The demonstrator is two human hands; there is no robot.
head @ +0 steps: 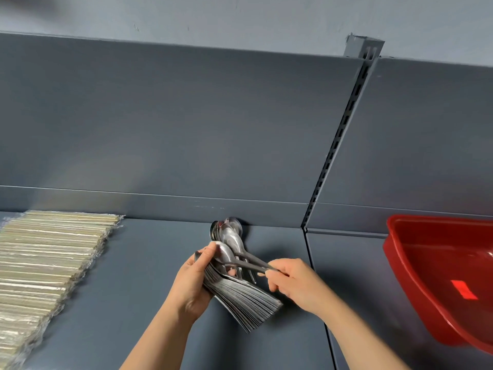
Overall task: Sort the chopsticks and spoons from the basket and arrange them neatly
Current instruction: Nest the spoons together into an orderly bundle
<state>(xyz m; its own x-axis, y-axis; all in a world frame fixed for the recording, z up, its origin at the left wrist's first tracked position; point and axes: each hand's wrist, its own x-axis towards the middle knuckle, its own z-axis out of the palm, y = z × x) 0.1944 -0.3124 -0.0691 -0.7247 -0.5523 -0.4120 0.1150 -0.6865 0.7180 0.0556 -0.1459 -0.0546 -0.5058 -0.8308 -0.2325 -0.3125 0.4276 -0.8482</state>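
Note:
My left hand (190, 283) grips a thick nested stack of steel spoons (241, 295), their handles fanned out toward the lower right. A single spoon (234, 259) lies across the top of the stack, and my right hand (292, 280) pinches its handle end. More spoons (226, 231) lie on the grey shelf (138, 263) behind, their bowls against the back panel. Rows of plastic-wrapped chopsticks (48, 257) cover the shelf's left side. A red basket (437, 279) sits tilted at the right; nothing shows inside it.
The shelf's upright back panel (186, 129) rises close behind the spoons. A slotted metal post (344, 134) and a seam split the shelf between my hands and the red basket.

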